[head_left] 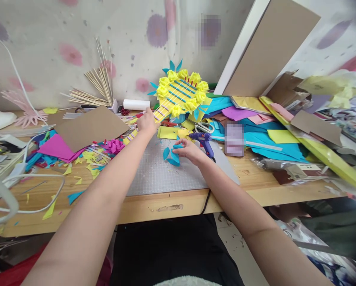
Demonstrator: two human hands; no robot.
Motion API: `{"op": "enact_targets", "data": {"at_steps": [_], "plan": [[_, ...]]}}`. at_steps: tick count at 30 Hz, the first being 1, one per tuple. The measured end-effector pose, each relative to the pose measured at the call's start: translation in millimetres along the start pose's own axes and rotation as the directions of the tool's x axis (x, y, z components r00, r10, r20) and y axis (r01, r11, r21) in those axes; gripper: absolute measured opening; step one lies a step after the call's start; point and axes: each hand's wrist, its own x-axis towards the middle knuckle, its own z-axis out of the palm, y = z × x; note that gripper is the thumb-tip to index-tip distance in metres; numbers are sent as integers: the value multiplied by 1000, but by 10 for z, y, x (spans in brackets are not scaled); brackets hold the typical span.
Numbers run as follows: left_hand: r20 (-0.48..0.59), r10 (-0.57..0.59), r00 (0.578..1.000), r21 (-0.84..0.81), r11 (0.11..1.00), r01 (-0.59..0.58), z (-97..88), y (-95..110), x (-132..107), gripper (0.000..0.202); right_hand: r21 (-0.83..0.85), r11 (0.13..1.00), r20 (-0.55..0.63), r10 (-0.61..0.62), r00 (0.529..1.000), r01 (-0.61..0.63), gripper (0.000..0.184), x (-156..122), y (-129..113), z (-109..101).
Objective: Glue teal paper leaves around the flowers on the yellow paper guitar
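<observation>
My left hand is closed round the yellow striped handle of a paper fan-like craft, which is trimmed with yellow paper roses and blue leaves and tilts up toward the wall. My right hand rests on the grey cutting mat, its fingers pinched on blue paper leaf pieces. A blue glue gun lies just right of that hand, its black cord running off the table's front edge.
A wooden table carries cardboard, coloured paper sheets, scraps, scissors, a white roll, wooden sticks and white cables at left. A large board leans against the wall at right.
</observation>
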Motion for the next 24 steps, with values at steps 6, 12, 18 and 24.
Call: {"op": "enact_targets", "data": {"at_steps": [6,12,18,24], "plan": [[61,30,998,38,999,-33,122,78,64,68,-31,999,60,30,998,-28,33,-34,66,-131],[95,49,994,-24,999,-47,64,47,61,71,10,998,100,58,993,-60,37,29,150,-85],[147,54,988,-98,994,-40,-283,-282,121,66,178,974,244,95,965,-140,40,21,66,-37],[218,47,975,-126,992,-20,-615,-798,36,51,131,962,329,186,926,-240,35,70,29,218]]}}
